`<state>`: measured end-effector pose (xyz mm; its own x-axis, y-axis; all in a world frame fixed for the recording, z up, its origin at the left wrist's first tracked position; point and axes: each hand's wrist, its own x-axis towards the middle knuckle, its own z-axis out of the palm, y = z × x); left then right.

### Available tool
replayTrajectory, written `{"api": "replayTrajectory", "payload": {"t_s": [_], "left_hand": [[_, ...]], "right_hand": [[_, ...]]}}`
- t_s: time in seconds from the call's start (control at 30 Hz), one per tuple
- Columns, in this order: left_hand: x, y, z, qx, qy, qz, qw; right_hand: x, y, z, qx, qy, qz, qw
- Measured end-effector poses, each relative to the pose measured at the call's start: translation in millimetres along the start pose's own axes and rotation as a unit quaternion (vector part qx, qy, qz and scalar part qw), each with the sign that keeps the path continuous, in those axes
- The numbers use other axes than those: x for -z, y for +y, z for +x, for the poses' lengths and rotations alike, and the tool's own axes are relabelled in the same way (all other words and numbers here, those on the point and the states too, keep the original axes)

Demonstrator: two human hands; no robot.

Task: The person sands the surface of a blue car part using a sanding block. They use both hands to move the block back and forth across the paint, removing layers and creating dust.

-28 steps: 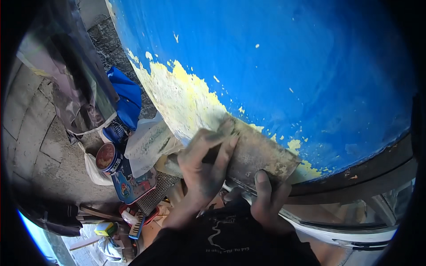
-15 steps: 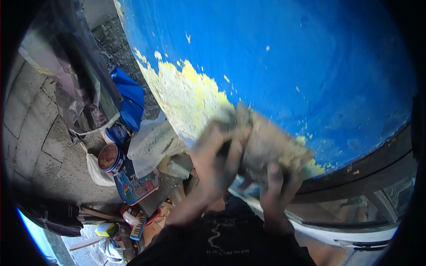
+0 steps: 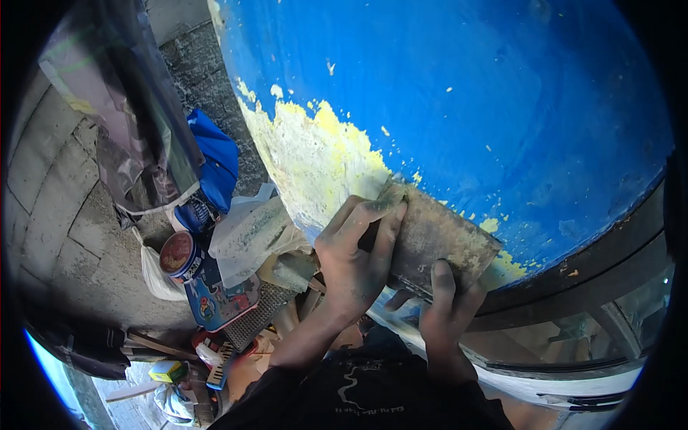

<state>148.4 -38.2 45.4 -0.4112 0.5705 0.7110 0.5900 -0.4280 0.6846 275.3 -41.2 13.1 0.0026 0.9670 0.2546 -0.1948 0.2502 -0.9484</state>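
Observation:
A large curved blue-painted surface (image 3: 466, 86) fills the upper right. Along its near left edge the blue is gone, and a pale cream and yellow patch (image 3: 308, 150) shows. Both hands grip a flat, rectangular, brown-stained plate (image 3: 444, 240), tilted with its far edge against the surface beside that patch. My left hand (image 3: 358, 251) holds the left end, fingers bent over its upper corner. My right hand (image 3: 451, 304) clasps the lower right part, thumb on the near face. Fingers behind the plate are mostly hidden.
Left of the surface lie a clear plastic sheet (image 3: 244, 240), a round tub (image 3: 177, 254) and a blue cloth-like bundle (image 3: 215, 154). A large plastic bag (image 3: 136, 122) stands farther left on paving. At lower right runs a dark frame with glass panes (image 3: 530, 340).
The plate and both hands, blurred before, now show sharply. Against the blue surface they have shifted slightly to the left. The whole view has moved a little, and both hands keep their grip.

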Motion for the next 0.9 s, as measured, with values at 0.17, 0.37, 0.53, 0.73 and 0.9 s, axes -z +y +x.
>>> {"api": "replayTrajectory", "payload": {"t_s": [0.17,0.37,0.53,0.73,0.9], "left_hand": [[-5.4,3.7,-9.6,-0.009,-0.013,-0.017,1.0],[-3.8,4.6,-13.1,-0.003,0.0,-0.014,1.0],[-0.5,10.4,14.2,-0.019,0.042,-0.022,0.999],[-5.1,-3.8,-8.6,-0.021,0.01,-0.007,1.0],[-5.3,-5.8,-9.5,-0.04,-0.011,0.013,0.999]], "right_hand": [[23.2,17.3,-7.3,0.016,-0.055,-0.166,0.985],[10.5,11.4,-10.0,0.048,0.052,-0.09,0.993],[-7.1,-36.5,7.1,-0.01,-0.006,-0.067,0.998],[4.8,-3.3,2.9,0.014,0.003,-0.016,1.0],[13.2,5.6,-0.1,0.058,-0.008,-0.08,0.995]]}}
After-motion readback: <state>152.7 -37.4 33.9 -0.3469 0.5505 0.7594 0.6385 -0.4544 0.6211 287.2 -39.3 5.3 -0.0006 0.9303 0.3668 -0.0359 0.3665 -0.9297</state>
